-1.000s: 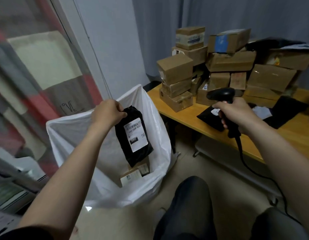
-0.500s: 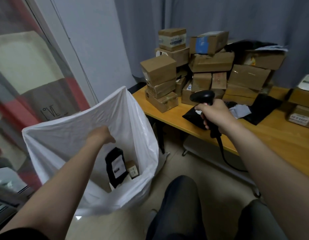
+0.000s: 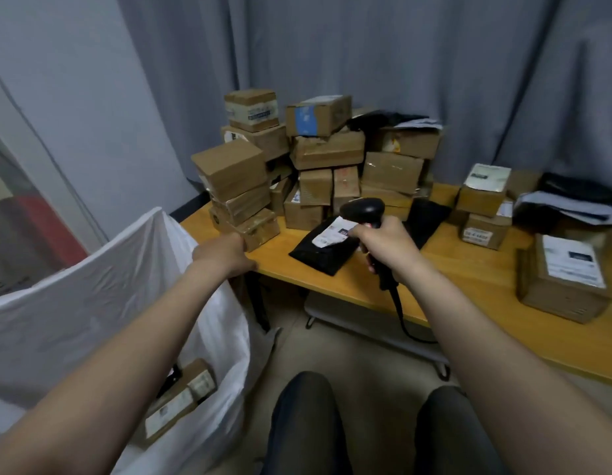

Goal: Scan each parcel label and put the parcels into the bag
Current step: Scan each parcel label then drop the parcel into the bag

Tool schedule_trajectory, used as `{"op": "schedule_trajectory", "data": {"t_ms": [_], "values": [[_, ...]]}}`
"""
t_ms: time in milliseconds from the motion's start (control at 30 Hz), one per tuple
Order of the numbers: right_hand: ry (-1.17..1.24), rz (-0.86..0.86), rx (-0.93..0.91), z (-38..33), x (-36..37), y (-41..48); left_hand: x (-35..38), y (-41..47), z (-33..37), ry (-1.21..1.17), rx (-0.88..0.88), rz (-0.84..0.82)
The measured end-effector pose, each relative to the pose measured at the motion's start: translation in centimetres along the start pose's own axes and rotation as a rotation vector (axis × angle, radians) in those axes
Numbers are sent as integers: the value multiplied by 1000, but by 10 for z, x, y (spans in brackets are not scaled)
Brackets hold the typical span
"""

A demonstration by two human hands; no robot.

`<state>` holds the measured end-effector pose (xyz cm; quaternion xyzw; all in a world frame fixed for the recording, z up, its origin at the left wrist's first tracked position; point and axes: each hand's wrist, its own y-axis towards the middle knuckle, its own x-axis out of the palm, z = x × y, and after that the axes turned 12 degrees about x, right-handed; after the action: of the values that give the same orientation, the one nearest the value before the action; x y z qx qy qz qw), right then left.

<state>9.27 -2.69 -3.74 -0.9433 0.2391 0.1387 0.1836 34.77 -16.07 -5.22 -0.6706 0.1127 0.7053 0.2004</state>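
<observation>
My right hand grips the handle of a black barcode scanner over the wooden table; the scanner head hangs just above the white label of a flat black parcel. My left hand holds nothing and reaches over the table's left front corner, close to the lowest small cardboard box; its fingers are hidden behind the back of the hand. The white bag stands open at the lower left, with labelled cardboard parcels inside it.
A tall pile of cardboard boxes fills the back of the table. More labelled boxes and dark mailers lie to the right. The scanner cable hangs over the front edge. My knees are below, and a grey curtain hangs behind.
My left hand let a black parcel drop into the bag, then swung right towards the table corner. The right hand with the scanner stayed over the black parcel.
</observation>
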Motion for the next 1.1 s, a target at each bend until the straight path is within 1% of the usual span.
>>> {"op": "schedule_trajectory", "data": {"t_ms": [100, 233, 367, 567, 700, 767, 933, 1033, 1100], "values": [[37, 78, -5, 8, -28, 2, -8, 22, 47, -14, 126, 55], [60, 152, 4, 23, -60, 7, -2, 42, 101, -65, 202, 74], [73, 210, 31, 41, -87, 8, 15, 56, 149, -87, 292, 56], [60, 355, 37, 67, -139, 11, 27, 73, 236, -144, 459, -10], [-50, 507, 32, 92, -182, 14, 32, 74, 298, -152, 563, -18], [-94, 574, 64, 107, -205, 18, 39, 73, 329, -175, 605, -39], [-144, 713, 153, 138, -248, 33, 56, 71, 391, -340, 663, -127], [-162, 723, 229, 154, -266, 36, 68, 72, 417, -477, 640, -186], [-143, 703, 261, 167, -275, 41, 77, 73, 432, -526, 634, -223]]}}
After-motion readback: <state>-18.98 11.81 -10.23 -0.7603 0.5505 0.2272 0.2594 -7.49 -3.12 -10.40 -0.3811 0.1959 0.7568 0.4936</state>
